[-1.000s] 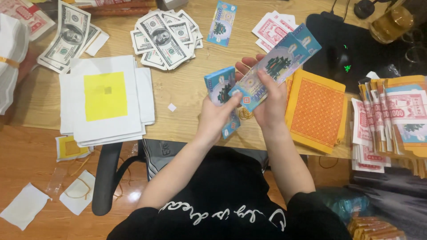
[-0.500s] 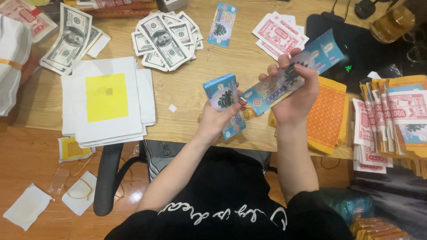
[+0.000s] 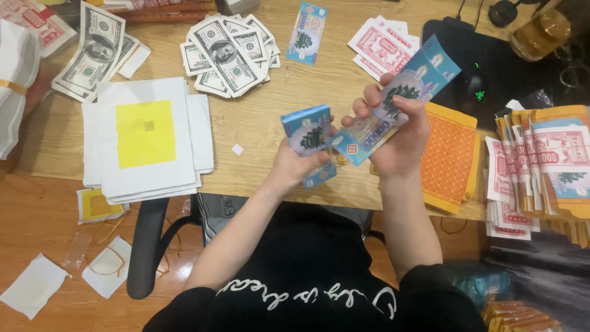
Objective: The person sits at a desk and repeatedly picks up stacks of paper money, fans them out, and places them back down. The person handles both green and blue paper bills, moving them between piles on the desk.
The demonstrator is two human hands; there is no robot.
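Observation:
My left hand point(image 3: 294, 166) grips an upright stack of blue paper notes point(image 3: 307, 132) above the wooden desk's front edge. My right hand point(image 3: 396, 138) holds a second, thinner bundle of the same blue notes point(image 3: 402, 98), tilted so its top corner points to the upper right. Its lower end almost touches the left stack. Both hands hover over the desk point(image 3: 276, 110), just left of a pile of orange patterned paper sheets point(image 3: 452, 157).
Green banknote-style papers are fanned out point(image 3: 227, 52) at the top, more point(image 3: 92, 52) at the left. White sheets with a yellow square point(image 3: 147, 138) lie left. Pink notes point(image 3: 381, 46), one blue note point(image 3: 307, 24), bundled packs point(image 3: 541, 166) right, a computer mouse point(image 3: 473, 83), a jar point(image 3: 541, 34).
My right hand has drawn its bundle of blue notes rightward and then back close to the left stack. The left hand has stayed almost still with its stack.

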